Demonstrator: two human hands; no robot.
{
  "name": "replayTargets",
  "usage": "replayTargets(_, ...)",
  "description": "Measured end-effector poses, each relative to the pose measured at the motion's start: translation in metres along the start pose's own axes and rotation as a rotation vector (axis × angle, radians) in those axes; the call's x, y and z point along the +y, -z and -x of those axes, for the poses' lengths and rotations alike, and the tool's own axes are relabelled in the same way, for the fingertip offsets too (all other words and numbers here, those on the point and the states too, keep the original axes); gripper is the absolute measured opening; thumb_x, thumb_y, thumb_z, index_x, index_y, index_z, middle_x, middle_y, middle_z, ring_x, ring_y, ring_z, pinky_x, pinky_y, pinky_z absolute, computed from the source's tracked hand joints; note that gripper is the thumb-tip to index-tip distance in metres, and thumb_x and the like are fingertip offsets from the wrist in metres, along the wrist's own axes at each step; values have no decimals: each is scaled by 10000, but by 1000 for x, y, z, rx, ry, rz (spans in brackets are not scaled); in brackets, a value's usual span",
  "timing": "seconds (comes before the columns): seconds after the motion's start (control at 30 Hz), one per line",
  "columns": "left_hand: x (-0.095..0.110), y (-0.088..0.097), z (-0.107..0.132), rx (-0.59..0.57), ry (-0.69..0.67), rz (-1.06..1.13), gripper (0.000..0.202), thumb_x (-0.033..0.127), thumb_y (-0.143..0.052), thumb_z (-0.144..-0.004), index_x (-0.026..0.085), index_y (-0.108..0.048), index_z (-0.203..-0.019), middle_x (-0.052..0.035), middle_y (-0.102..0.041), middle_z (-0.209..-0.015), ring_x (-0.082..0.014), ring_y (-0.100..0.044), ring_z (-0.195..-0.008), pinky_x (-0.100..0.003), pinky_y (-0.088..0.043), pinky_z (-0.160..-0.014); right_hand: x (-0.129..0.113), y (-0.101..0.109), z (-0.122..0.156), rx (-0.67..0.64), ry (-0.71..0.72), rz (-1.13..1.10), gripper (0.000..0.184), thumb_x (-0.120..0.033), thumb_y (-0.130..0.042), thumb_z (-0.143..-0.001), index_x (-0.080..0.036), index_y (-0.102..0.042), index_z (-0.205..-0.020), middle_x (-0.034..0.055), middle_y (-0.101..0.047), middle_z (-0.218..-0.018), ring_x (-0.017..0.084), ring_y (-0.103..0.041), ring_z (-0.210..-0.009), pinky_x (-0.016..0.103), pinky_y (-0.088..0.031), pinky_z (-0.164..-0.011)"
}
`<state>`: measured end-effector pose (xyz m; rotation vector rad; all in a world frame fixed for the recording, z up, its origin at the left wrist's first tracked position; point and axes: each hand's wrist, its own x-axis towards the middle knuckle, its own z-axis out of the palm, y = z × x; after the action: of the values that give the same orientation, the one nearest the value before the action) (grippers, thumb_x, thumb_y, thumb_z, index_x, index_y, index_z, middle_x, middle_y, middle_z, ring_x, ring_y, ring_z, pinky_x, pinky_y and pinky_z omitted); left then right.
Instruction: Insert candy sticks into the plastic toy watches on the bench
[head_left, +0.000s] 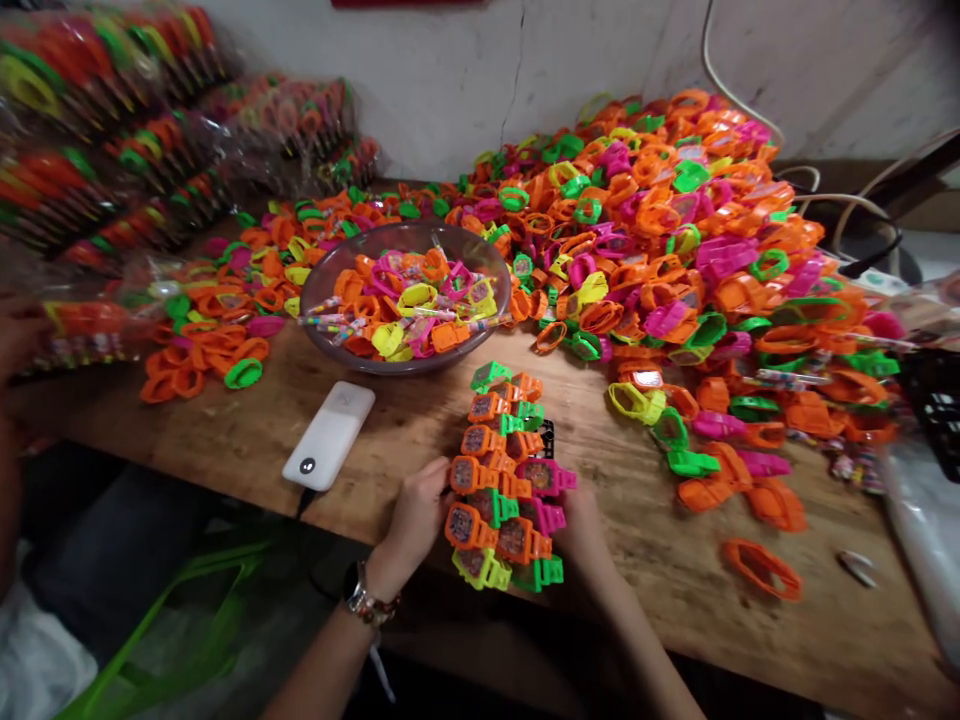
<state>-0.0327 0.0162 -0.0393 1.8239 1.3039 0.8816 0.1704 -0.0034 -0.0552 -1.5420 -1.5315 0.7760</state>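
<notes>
Between my two hands is a rack of toy watches (491,475) at the table's front edge. Orange, green, pink and yellow watches sit on it in rows, their dials facing up. Part of its black frame (548,438) shows at the upper right. My left hand (420,508) grips the left side, its fingertips hidden behind the watches. On the opposite side my right hand (583,520) is closed around the edge, with most fingers hidden. Beyond the rack stands a dark bowl (330,345) of toy watches and small patterned sticks.
A large heap of toy watches (637,240) covers the back and right. A white power bank (330,435) with a cable lies left of the rack. Bagged watches (97,80) are stacked at the left, near another person's hand (15,335). One loose orange watch (763,570) lies front right.
</notes>
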Motion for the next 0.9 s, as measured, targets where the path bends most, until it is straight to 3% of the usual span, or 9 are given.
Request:
replayTargets(0.13,5,0,-2,-9,50,-32,259,37,-461,-775,170,-680,-815,-59,-692,-843,-186,-630,-763,-290,-511,-706,4,-3,3,14,5,8,202,-345,-544,-703,-206,-691,-697,105,-719,-742,268,-666,-697,359,-527,-630)
replayTargets(0.4,13,10,-15,-145,89,-18,232,75,-449,-800,161,-655,-737,-67,-685,-821,-189,-625,-732,-286,-488,-667,3,-1,3,19,5,-2,184,-346,-544,-718,-241,-688,-672,90,-722,-752,285,-675,-778,406,-538,-699)
replayTargets(0.53,9,11,-19,-147,65,-47,233,73,-450,-801,160,-658,-741,-63,-675,-817,-184,-608,-752,-286,-474,-690,5,-1,4,4,3,-19,166,-356,-566,-700,-245,-680,-654,77,-716,-733,276,-671,-771,394,-535,-698)
replayTargets(0.77,-1,6,-17,-119,56,-108,217,34,-500,-731,161,-593,-582,-28,-605,-657,-162,-540,-674,-262,-425,-642,8,-4,9,36,-51,-25,172,-359,-578,-665,-236,-698,-673,92,-709,-747,285,-649,-725,407,-513,-666)
replayTargets(0.9,-3,6,-16,-162,61,-72,178,45,-528,-735,157,-644,-661,-25,-655,-725,-154,-590,-688,-248,-457,-644,14,-7,13,64,-101,-44,170,-358,-601,-644,-244,-704,-716,98,-713,-809,302,-645,-780,429,-514,-698)
